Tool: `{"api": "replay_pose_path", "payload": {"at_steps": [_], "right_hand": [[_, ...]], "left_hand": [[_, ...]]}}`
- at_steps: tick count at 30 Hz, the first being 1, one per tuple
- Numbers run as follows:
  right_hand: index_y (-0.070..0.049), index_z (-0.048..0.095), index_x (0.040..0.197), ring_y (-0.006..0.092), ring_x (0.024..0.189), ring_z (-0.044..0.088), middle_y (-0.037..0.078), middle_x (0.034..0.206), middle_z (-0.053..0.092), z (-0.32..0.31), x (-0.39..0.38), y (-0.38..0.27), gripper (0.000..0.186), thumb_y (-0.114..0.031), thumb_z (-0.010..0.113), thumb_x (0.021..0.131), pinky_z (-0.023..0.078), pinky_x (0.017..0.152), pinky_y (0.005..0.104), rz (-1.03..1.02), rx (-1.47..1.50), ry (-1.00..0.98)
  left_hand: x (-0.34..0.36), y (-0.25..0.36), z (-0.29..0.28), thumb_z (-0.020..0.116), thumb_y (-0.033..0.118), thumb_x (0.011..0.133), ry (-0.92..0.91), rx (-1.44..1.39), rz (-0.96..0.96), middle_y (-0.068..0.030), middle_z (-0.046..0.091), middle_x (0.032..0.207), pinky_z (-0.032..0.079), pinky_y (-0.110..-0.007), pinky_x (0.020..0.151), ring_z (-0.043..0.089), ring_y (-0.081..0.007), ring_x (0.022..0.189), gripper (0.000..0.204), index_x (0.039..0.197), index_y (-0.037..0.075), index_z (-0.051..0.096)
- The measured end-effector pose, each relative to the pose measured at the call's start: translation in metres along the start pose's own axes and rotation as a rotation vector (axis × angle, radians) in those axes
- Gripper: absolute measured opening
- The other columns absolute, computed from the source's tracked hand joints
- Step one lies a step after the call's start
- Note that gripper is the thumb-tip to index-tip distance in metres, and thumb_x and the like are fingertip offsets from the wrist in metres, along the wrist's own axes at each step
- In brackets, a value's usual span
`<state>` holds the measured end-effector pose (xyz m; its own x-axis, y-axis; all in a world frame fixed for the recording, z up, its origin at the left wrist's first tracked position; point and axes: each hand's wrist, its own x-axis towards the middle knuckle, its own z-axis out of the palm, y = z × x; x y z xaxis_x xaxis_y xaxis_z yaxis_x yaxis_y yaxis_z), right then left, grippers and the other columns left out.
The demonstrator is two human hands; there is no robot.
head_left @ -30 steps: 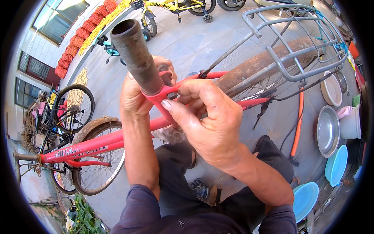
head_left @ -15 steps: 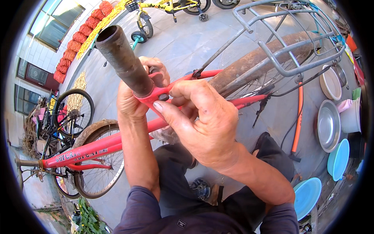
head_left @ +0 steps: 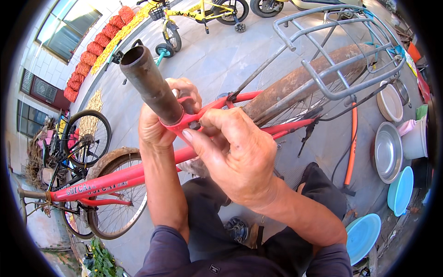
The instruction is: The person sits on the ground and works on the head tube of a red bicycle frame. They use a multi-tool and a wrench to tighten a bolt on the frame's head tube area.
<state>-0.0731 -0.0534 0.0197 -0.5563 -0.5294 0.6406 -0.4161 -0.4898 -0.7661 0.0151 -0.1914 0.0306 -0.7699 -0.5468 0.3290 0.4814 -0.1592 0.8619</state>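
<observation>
A red bicycle frame crosses in front of me, with a rusty upright seat post tube at the red clamp. My left hand is closed around the far side of that clamp, fingers curled by a dark metal piece on it. My right hand is closed at the near side, its forefinger and thumb on a dark bolt through the clamp; the other fingertips are hidden. A rusty mudguard and a grey metal rack extend to the upper right.
Several basins and a white bucket line the right, near an orange hose. Behind are a yellow child's bicycle and red mesh sacks. A black bicycle stands left. My feet are below the frame.
The clamp, post and both hands sit lower and a little further left in view than a second ago. Both hands keep their hold, with the right fingers still at the bolt.
</observation>
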Motion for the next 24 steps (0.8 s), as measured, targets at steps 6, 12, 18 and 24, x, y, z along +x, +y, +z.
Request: {"api": "replay_pose_path", "payload": {"at_steps": [6,12,18,24], "right_hand": [[-0.003,0.056,0.088,0.0087,0.055,0.054,0.004,0.069,0.055,0.0016,-0.0019,-0.0016,0.025,0.0,0.072,0.069,0.044,0.048,0.0224,-0.022,-0.03,0.018],[-0.004,0.052,0.087,0.0242,0.055,0.054,0.009,0.068,0.05,0.0026,-0.0017,-0.0037,0.024,-0.006,0.07,0.07,0.043,0.046,0.0325,-0.042,-0.038,0.028],[-0.003,0.052,0.086,0.0242,0.055,0.054,0.01,0.068,0.05,0.0045,-0.0027,-0.0036,0.023,-0.006,0.069,0.072,0.043,0.046,0.0327,-0.044,-0.033,0.034],[-0.003,0.052,0.086,0.0192,0.054,0.054,0.008,0.067,0.052,0.0046,-0.0022,-0.0053,0.021,-0.005,0.069,0.072,0.044,0.046,0.0295,-0.023,-0.035,0.04]], "left_hand": [[-0.0002,0.0022,0.004,0.064,0.011,0.071,0.037,0.063,0.004,-0.0154,0.055,0.079,0.048,-0.03,0.057,0.056,-0.022,0.068,0.026,0.09,-0.006,0.057],[0.0012,0.0043,0.0081,0.065,0.014,0.073,0.1,0.047,-0.052,-0.0141,0.055,0.075,0.048,-0.029,0.055,0.057,-0.0202,0.064,0.023,0.084,-0.005,0.057],[0.0019,0.002,0.0032,0.065,0.021,0.074,0.046,0.13,0.01,-0.0138,0.055,0.077,0.048,-0.028,0.054,0.057,-0.0203,0.066,0.029,0.085,-0.004,0.056],[0.0014,0.002,0.0025,0.064,0.022,0.075,0.057,0.088,-0.01,-0.0137,0.055,0.078,0.047,-0.028,0.054,0.056,-0.0205,0.065,0.03,0.087,-0.003,0.055]]}}
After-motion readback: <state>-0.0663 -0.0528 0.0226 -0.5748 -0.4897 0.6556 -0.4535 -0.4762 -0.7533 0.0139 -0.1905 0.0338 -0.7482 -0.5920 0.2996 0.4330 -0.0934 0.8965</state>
